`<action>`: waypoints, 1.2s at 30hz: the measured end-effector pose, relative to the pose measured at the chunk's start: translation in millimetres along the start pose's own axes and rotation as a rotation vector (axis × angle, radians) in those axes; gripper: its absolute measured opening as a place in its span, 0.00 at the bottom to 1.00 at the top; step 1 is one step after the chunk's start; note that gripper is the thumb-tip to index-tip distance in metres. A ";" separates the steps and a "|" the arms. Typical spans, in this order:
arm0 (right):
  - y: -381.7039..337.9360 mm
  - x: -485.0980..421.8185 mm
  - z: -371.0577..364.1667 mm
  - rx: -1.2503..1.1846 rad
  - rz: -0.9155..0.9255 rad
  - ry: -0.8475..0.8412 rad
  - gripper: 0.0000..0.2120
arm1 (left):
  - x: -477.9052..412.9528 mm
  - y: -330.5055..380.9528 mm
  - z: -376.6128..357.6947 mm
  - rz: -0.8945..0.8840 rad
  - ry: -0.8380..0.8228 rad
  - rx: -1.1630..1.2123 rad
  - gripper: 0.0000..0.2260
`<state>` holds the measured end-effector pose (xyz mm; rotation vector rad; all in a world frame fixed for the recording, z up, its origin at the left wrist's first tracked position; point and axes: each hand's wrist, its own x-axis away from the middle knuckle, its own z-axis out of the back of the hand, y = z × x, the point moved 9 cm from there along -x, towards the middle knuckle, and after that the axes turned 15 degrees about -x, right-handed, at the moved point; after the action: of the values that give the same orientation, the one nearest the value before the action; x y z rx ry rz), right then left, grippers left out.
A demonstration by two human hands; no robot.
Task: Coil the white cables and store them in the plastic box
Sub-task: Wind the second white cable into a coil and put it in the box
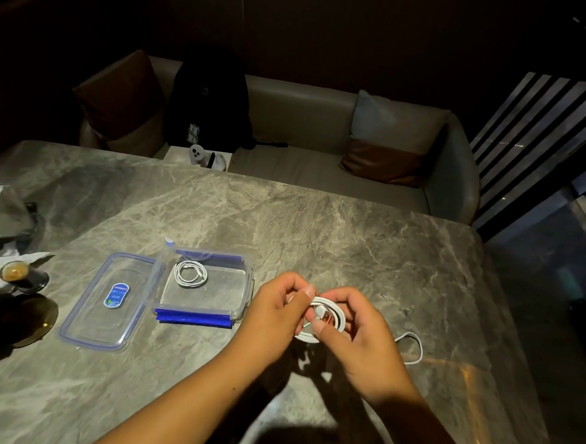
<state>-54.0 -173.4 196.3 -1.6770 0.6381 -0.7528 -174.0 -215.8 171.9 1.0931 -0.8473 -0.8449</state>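
Note:
A clear plastic box (243, 287) with blue clips stands open on the marble table, and one coiled white cable (190, 273) lies inside it. Just right of the box, my left hand (274, 311) and my right hand (357, 332) hold a second white cable (327, 318) between them, partly wound into a coil. My left fingers pinch the coil's left side. My right thumb and fingers pinch the coil at its plug end. A loose tail of this cable (414, 346) loops on the table to the right.
The box's clear lid (83, 315), with a blue sticker, lies flat left of the box. A small glass with a dark drink (19, 273) and a dark saucer (28, 319) sit at the left edge. A sofa with cushions and a black backpack (210, 100) stands behind the table.

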 end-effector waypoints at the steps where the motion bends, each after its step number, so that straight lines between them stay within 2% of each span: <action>1: -4.4 1.3 0.9 0.078 0.031 0.010 0.09 | 0.6 -1.5 -0.7 0.004 -0.004 -0.009 0.11; 5: -19.7 4.6 10.3 0.413 0.213 0.114 0.08 | 3.9 -2.4 -7.0 0.008 -0.047 -0.063 0.14; 7: -26.3 7.0 7.5 0.511 0.289 0.122 0.05 | 3.4 -1.9 -8.7 0.005 -0.061 -0.103 0.14; 9: -27.5 9.2 8.0 0.535 0.305 0.144 0.05 | 2.3 0.1 -7.0 -0.015 -0.050 -0.171 0.15; 13: -14.9 5.3 23.0 0.208 0.170 0.228 0.07 | 2.1 -0.3 -0.4 -0.054 0.020 -0.306 0.15; 16: -1.3 0.5 24.0 -0.168 0.026 0.227 0.04 | 2.2 -7.5 -0.2 0.009 0.016 -0.162 0.14; 18: 4.9 -1.3 25.8 -0.294 -0.043 0.243 0.04 | 2.2 -7.8 0.2 0.032 0.006 -0.104 0.13; 27: 21.7 -4.6 28.1 -0.509 -0.147 0.285 0.06 | 2.1 -22.0 11.3 0.130 -0.053 0.008 0.02; 30: 28.4 -5.1 24.2 -0.567 -0.208 0.281 0.07 | 1.9 -28.8 17.7 0.171 0.017 0.049 0.03; 36: 35.2 -8.0 18.2 -0.585 -0.250 0.237 0.05 | 8.2 -32.3 15.7 0.176 0.044 0.066 0.06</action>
<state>-46.3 -163.7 157.8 -2.2512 0.8842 -1.0196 -189.4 -236.9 145.9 1.0735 -0.9259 -0.6481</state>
